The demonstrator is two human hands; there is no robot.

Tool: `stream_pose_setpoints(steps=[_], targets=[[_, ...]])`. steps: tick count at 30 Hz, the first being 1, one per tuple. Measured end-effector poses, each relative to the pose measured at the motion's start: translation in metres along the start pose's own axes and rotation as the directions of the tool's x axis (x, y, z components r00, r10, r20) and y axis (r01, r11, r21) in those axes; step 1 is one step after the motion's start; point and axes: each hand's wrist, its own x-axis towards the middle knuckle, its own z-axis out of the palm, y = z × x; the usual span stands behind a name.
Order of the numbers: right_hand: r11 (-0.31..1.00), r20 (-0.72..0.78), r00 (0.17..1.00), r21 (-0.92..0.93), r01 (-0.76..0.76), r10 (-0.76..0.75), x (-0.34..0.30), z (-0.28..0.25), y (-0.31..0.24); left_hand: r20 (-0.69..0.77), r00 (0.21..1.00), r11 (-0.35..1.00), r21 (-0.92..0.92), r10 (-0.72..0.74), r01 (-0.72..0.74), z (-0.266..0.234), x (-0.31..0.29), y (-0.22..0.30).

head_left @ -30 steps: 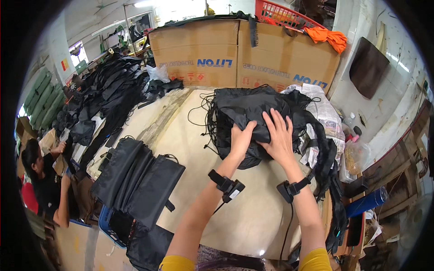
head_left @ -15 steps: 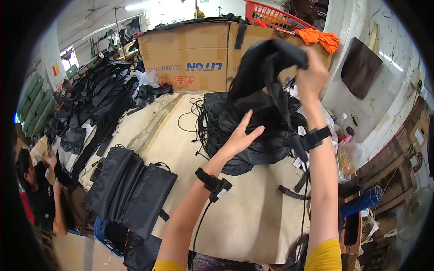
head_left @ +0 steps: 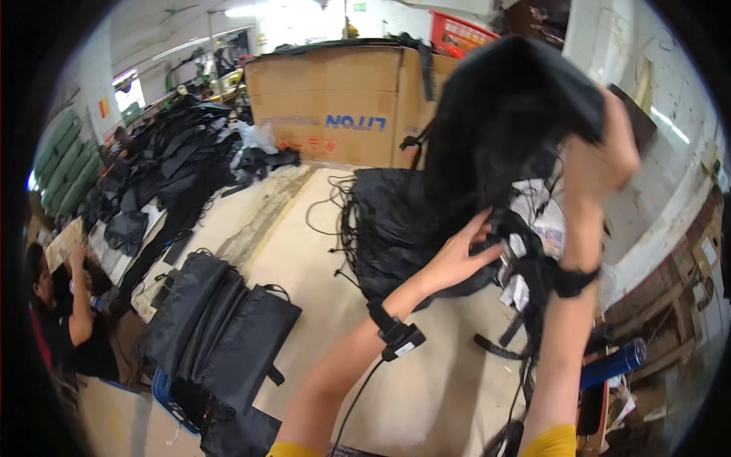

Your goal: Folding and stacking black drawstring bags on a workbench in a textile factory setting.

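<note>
My right hand is raised at the right, its fingers closed round the edge of a black fabric bag. The bag hangs loosely and is smeared by motion; a cord with a dark knot or toggle dangles at its left side. My left hand is beside the lower part of this bag, palm up with thumb and fingers apart; whether it touches the cloth I cannot tell. Beneath lies a pile of black drawstring bags, their cords spilling over its left edge onto the table.
Folded black fabric pieces are stacked at the table's left edge, above a blue basket. A large cardboard box stands behind. At the right is a blue cylinder. Another person sits at the far left, near heaped black cloth.
My right hand has lifted the black bag higher and to the right, spreading it out more. My left hand has moved right and slightly down. The view has shifted a little.
</note>
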Motion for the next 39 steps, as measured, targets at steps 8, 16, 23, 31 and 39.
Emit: stream_pose_setpoints(steps=[8, 16, 23, 31, 39], targets=[[0.960, 0.265, 0.922, 0.082, 0.269, -0.281, -0.051, -0.084, -0.010, -0.339, 0.932, 0.955, -0.210, 0.131, -0.211, -0.086, 0.028, -0.001], [0.989, 0.974, 0.183, -0.144, 0.033, 0.135, -0.278, -0.065, 0.028, 0.054, 0.883, 0.751, 0.552, -0.466, 0.362, -0.078, -0.108, -0.023], [0.913, 0.964, 0.146, 0.259, -0.315, -0.223, -0.201, -0.091, -0.125, 0.097, 0.931, 0.857, 0.433, -0.351, 0.279, -0.119, -0.324, 0.131], [0.579, 0.667, -0.163, 0.467, -0.668, -0.727, -0.214, -0.172, -0.307, -0.966, -0.203, 0.631, -0.257, -0.158, 0.732, -0.162, -0.704, 0.069], [0.776, 0.848, -0.124, 0.401, -0.487, -0.516, -0.238, -0.207, -0.379, -0.769, -0.626, -0.103, -0.617, -0.133, 0.780, -0.043, -0.867, -0.059]])
